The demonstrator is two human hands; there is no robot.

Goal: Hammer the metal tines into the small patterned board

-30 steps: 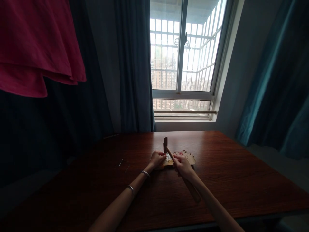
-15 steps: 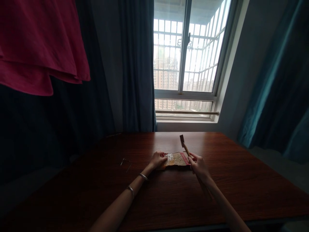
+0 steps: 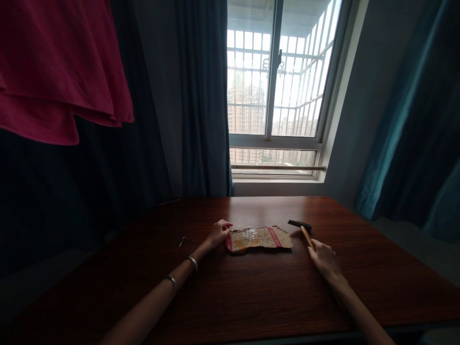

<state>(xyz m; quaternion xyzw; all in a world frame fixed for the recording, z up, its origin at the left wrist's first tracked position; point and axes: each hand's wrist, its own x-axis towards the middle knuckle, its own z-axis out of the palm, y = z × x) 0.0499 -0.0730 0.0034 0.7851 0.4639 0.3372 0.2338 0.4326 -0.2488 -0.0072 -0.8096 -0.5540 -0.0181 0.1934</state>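
Note:
A flat patterned piece of board (image 3: 259, 238), dotted with red bands, lies on the dark wooden table (image 3: 251, 292). Small nails stand up from it near its left part. My left hand (image 3: 217, 232) rests just left of the board, fingers loosely curled, holding nothing I can see. My right hand (image 3: 323, 258) lies to the right of the board, closed on the wooden handle of a hammer (image 3: 301, 226). The hammer's dark head rests on the table beyond the board's right end.
A few loose nails (image 3: 187, 242) lie on the table to the left. A window (image 3: 276, 86) with dark curtains stands behind the table. Red cloth (image 3: 61, 67) hangs at the upper left. A teal curtain (image 3: 413, 124) hangs at the right.
My right hand has swung the hammer away from over the board and lowered it to the table on the right. My left hand has let go of the board and drawn slightly left.

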